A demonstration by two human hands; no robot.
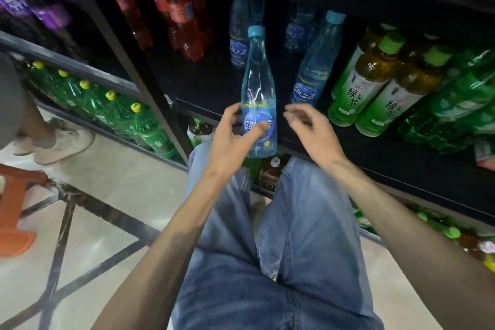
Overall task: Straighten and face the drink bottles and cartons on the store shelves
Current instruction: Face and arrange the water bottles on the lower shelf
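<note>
A pale blue drink bottle [258, 94] with a blue cap and a round blue label stands upright at the front edge of the black shelf [203, 88]. My left hand [233, 139] holds it low down, thumb across the label and fingers behind it. My right hand [313, 131] hovers just right of the bottle with fingers loosely curled, holding nothing. More of the same blue bottles [313, 72] stand behind and to the right, one of them leaning.
Green tea bottles [372, 83] with green caps fill the shelf to the right. Red soda bottles [176, 11] sit at the back left. Green bottles with yellow caps [117, 112] line the lower left shelf. Another person's shoe [64, 142] and an orange stool [13, 201] are at left.
</note>
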